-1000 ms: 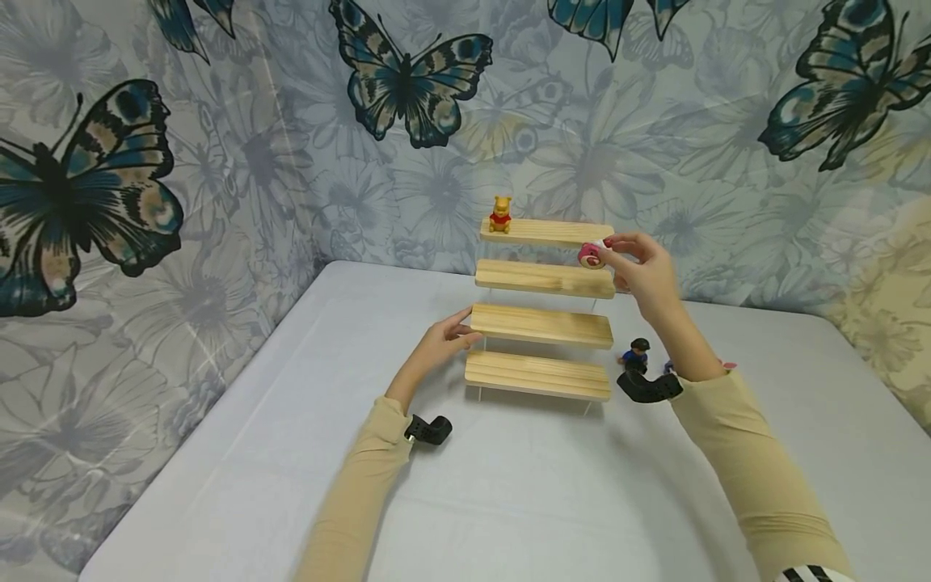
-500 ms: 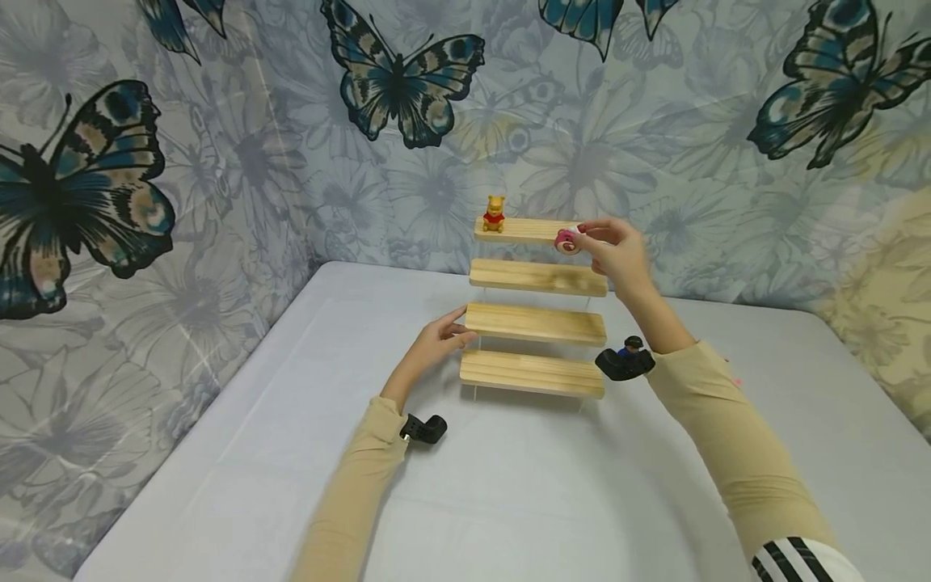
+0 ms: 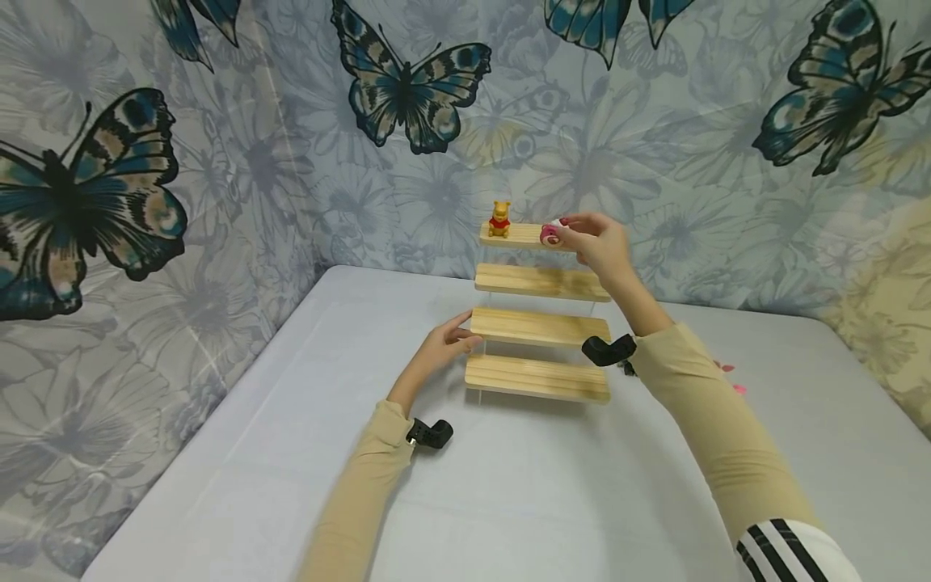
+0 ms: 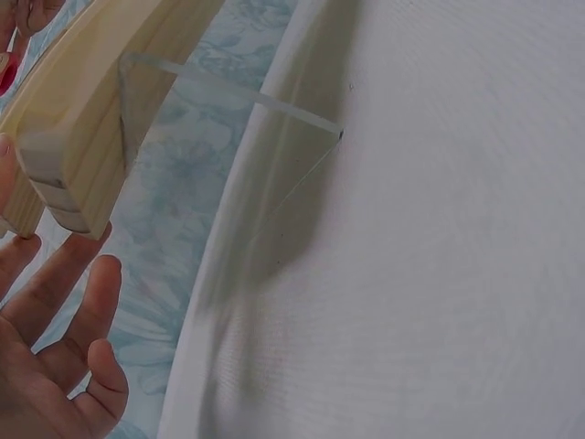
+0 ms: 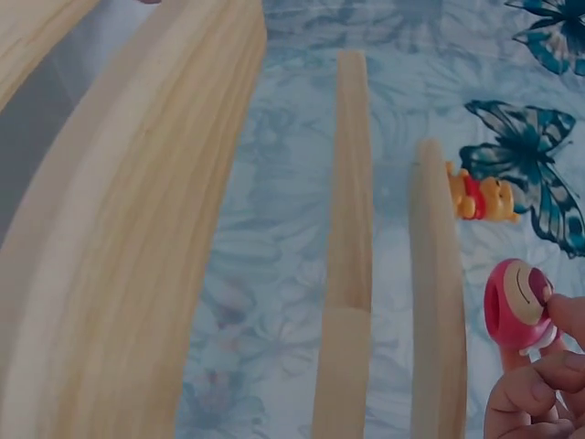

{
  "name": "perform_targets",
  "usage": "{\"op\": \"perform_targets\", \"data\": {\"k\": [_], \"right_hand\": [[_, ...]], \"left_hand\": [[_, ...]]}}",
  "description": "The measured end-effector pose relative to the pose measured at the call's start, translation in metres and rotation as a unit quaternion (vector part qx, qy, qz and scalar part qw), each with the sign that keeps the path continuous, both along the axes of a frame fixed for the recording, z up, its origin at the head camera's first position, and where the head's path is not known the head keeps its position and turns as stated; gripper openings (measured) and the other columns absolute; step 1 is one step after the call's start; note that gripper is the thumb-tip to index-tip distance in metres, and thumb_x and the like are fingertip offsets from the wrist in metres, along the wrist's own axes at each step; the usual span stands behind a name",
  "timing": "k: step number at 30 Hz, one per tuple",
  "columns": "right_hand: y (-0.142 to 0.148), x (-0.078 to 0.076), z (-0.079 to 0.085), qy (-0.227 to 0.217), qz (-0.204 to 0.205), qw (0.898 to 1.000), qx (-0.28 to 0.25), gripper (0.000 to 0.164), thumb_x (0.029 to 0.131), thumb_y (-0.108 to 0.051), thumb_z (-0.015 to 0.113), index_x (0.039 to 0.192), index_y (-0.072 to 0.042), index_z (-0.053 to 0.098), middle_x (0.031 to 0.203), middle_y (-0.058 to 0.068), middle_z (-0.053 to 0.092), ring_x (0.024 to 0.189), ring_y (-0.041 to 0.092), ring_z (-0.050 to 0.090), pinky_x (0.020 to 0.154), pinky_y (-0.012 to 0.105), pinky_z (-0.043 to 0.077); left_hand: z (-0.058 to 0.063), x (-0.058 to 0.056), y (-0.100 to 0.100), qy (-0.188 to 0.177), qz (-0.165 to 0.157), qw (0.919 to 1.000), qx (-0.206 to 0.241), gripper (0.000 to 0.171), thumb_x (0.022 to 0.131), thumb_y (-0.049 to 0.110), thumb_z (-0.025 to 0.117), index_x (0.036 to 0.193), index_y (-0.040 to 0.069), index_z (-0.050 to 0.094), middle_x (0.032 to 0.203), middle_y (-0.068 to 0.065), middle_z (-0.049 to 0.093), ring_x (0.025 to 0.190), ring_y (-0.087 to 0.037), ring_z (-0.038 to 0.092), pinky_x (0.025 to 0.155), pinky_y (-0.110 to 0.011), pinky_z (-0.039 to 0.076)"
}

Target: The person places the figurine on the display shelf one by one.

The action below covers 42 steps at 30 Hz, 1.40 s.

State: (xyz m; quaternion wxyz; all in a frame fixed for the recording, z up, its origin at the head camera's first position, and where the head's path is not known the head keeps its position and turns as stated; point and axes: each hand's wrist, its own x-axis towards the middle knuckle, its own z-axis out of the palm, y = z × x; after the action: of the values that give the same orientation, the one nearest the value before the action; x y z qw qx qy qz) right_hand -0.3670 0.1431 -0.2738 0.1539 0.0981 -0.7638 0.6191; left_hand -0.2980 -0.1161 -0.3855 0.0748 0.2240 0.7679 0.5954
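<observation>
A white-covered tabletop (image 3: pixel 240 436) is carrying a stepped wooden shelf (image 3: pixel 541 326) — a yellow bear figure (image 3: pixel 499 220) is sitting at the left end of its top board (image 3: pixel 525 235) — while a dark object (image 3: pixel 629 369) and pink pieces (image 3: pixel 739 389), partly hidden, are lying to the shelf's right.

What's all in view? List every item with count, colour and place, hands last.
Winnie-the-Pooh figurine: 1, yellow and red, left end of top board
Lotso-like figurine: 1, pink with beige face, held near top board
Wooden boards: 4, pale yellow, stepped tiers
Clear supports: count unclear, transparent, beneath boards
Table: 1, white, under everything
Dark item: count unclear, black, right of lowest board, mostly hidden
Small items: count unclear, pinkish red, farther right
Wall covering: grey-blue with teal butterflies, behind
Wrist cameras: 2, black, one per wrist
Sleeves: 2, beige, both arms
Left hand: 1, bare, touching second-lowest board's left end
Right hand: 1, bare, pinching pink figurine
</observation>
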Motion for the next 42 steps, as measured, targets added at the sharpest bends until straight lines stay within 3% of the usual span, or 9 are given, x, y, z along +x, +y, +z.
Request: {"op": "perform_targets", "data": {"k": [7, 11, 16, 21, 26, 30, 34, 42], "right_hand": [[-0.011, -0.009, 0.001, 0.000, -0.005, 1.000, 0.021, 0.028, 0.082, -0.019, 0.067, 0.102, 0.000, 0.062, 0.079, -0.003, 0.060, 0.043, 0.004, 0.036, 0.043, 0.017, 0.037], [-0.015, -0.013, 0.000, 0.003, -0.005, 1.000, 0.030, 0.029, 0.083, -0.016, 0.065, 0.104, 0.003, 0.061, 0.083, 0.001, 0.060, 0.044, 0.005, 0.038, 0.043, 0.017, 0.038], [-0.018, -0.017, 0.002, 0.000, -0.013, 0.999, 0.051, 0.029, 0.084, -0.016, 0.064, 0.105, 0.003, 0.061, 0.089, 0.006, 0.061, 0.046, 0.006, 0.040, 0.044, 0.017, 0.036], [-0.022, -0.020, 0.006, -0.002, -0.010, 0.998, 0.057, 0.028, 0.084, -0.017, 0.064, 0.105, 0.003, 0.062, 0.088, 0.005, 0.062, 0.045, 0.006, 0.038, 0.043, 0.018, 0.034], [-0.025, -0.023, 0.008, 0.009, -0.006, 0.998, 0.066, 0.028, 0.085, -0.016, 0.063, 0.105, 0.003, 0.061, 0.086, 0.004, 0.062, 0.042, 0.005, 0.036, 0.042, 0.019, 0.032], [-0.026, -0.024, 0.007, 0.029, -0.008, 0.996, 0.083, 0.028, 0.086, -0.014, 0.063, 0.105, 0.006, 0.061, 0.092, 0.014, 0.062, 0.040, 0.003, 0.037, 0.041, 0.017, 0.032], [-0.028, -0.024, 0.008, 0.040, -0.023, 0.994, 0.098, 0.026, 0.085, -0.013, 0.063, 0.102, 0.007, 0.062, 0.097, 0.020, 0.062, 0.042, 0.002, 0.040, 0.041, 0.016, 0.033], [-0.030, -0.024, 0.007, 0.034, -0.033, 0.992, 0.113, 0.025, 0.085, -0.012, 0.063, 0.103, 0.006, 0.062, 0.096, 0.020, 0.062, 0.044, 0.004, 0.042, 0.041, 0.015, 0.034]], "left_hand": [[-0.025, -0.016, 0.000, -0.006, 0.022, 0.9997, 0.010, 0.063, 0.090, 0.018, 0.057, 0.142, 0.005, 0.024, 0.112, -0.021, 0.056, 0.094, -0.033, 0.056, 0.083, -0.049, 0.041], [-0.030, -0.017, 0.001, 0.007, 0.030, 0.9995, -0.001, 0.063, 0.090, 0.018, 0.058, 0.141, 0.004, 0.025, 0.110, -0.019, 0.058, 0.091, -0.030, 0.057, 0.081, -0.047, 0.043], [-0.031, -0.016, 0.001, 0.013, 0.033, 0.9993, -0.014, 0.062, 0.089, 0.019, 0.058, 0.141, 0.005, 0.027, 0.109, -0.016, 0.059, 0.089, -0.025, 0.058, 0.080, -0.043, 0.044], [-0.027, -0.015, 0.000, 0.000, 0.026, 0.9997, -0.002, 0.063, 0.090, 0.020, 0.057, 0.142, 0.004, 0.024, 0.110, -0.018, 0.058, 0.092, -0.031, 0.057, 0.081, -0.047, 0.042], [-0.006, -0.005, 0.000, -0.005, 0.007, 1.0000, 0.002, 0.062, 0.091, 0.015, 0.056, 0.141, -0.001, 0.022, 0.113, -0.023, 0.055, 0.097, -0.037, 0.054, 0.084, -0.050, 0.040], [0.003, 0.001, 0.001, -0.001, 0.002, 1.0000, -0.001, 0.061, 0.091, 0.014, 0.055, 0.140, -0.002, 0.023, 0.113, -0.024, 0.055, 0.098, -0.039, 0.053, 0.085, -0.049, 0.040], [0.002, -0.002, 0.001, -0.004, 0.001, 1.0000, 0.002, 0.062, 0.091, 0.014, 0.055, 0.140, -0.002, 0.021, 0.113, -0.024, 0.055, 0.098, -0.040, 0.052, 0.085, -0.050, 0.039], [-0.023, -0.019, 0.000, 0.000, 0.016, 0.9999, 0.007, 0.062, 0.090, 0.018, 0.057, 0.142, 0.005, 0.025, 0.113, -0.021, 0.056, 0.096, -0.033, 0.056, 0.084, -0.047, 0.041]]}}
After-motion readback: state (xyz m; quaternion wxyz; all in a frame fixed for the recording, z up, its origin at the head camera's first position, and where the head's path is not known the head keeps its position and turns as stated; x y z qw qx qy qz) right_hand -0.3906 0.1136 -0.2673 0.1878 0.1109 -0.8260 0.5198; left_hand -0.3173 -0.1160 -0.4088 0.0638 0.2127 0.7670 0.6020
